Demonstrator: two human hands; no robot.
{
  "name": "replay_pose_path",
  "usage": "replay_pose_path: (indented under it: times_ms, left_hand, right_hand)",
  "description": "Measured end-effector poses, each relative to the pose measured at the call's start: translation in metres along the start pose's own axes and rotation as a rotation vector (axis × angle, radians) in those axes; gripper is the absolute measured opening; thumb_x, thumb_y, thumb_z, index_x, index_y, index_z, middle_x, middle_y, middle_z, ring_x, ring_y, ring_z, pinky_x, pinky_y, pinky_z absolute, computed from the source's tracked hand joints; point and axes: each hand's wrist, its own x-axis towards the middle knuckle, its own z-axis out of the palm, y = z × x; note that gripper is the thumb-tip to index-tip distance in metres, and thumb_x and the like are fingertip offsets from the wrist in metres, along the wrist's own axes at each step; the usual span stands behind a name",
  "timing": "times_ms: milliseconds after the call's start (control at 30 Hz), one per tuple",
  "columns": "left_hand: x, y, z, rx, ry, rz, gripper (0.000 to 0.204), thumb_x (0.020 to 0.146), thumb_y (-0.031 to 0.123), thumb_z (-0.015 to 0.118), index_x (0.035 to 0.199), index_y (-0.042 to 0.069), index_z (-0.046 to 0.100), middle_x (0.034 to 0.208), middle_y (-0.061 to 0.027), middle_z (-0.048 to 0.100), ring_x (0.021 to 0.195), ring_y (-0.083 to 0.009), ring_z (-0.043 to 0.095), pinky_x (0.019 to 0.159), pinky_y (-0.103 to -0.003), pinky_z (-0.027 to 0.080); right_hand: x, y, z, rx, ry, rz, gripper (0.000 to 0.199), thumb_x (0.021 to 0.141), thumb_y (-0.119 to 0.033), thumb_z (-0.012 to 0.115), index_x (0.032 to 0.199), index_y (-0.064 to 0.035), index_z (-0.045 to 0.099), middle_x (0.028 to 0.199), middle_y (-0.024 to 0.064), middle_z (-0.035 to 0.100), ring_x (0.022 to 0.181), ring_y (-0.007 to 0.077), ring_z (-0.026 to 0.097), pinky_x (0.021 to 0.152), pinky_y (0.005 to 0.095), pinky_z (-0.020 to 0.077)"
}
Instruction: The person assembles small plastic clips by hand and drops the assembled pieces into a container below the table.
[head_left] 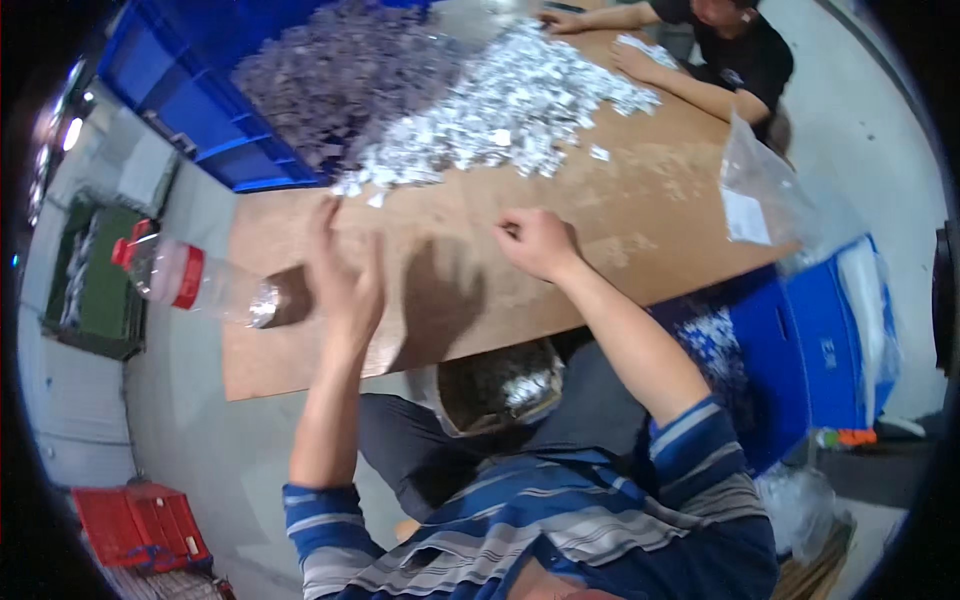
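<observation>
Striped shirt (pixel 560 520) below, two hands above a brown table (pixel 430 200)

Beyond both hands lies a heap of small silvery pieces (pixel 500 110), probably spread there for easy reach. The left hand (pixel 345 285) is open, fingers pointing toward the heap's near edge; the right hand (pixel 540 243) is curled into a fist, and whether anything is inside I cannot tell. Past the left hand, a blue crate (pixel 175 80) opens toward the heap, perhaps so its contents lie handy. Left of that hand, a red-capped bottle (pixel 187 278) seems set aside from the pieces.

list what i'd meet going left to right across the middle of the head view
green crate → red-capped plastic bottle → person's left hand → person's right hand → clear plastic bag
</observation>
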Motion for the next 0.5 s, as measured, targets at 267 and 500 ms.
replay_pose_path:
  times_ms: [267, 500]
  left_hand:
    - [0.038, -0.125, 0.085, 0.415, -0.152, -0.28, 0.076, 0.09, 0.045, 0.07, 0.136, -0.01, 0.045, 0.136, -0.0325, 0.048, 0.131, -0.0461, 0.045, 0.111, -0.049, 0.039]
    - [0.131, -0.183, 0.131, 0.754, -0.189, -0.457, 0.087, 0.094, 0.066, 0.048, 0.134, -0.011, 0.05, 0.14, -0.0338, 0.052, 0.125, -0.0445, 0.054, 0.106, -0.049, 0.043]
  right_hand:
    - [0.038, -0.017, 0.012, -0.132, -0.28, 0.05, 0.024, 0.082, -0.027, 0.064, 0.084, -0.0058, 0.075, 0.074, 0.0108, 0.073, 0.066, 0.0351, 0.064, 0.062, 0.0418, 0.0506]
    - [0.065, -0.002, 0.047, -0.217, -0.195, -0.119, 0.023, 0.082, -0.027, 0.064, 0.081, -0.0068, 0.075, 0.075, 0.0102, 0.074, 0.065, 0.0357, 0.065, 0.062, 0.0416, 0.0513]
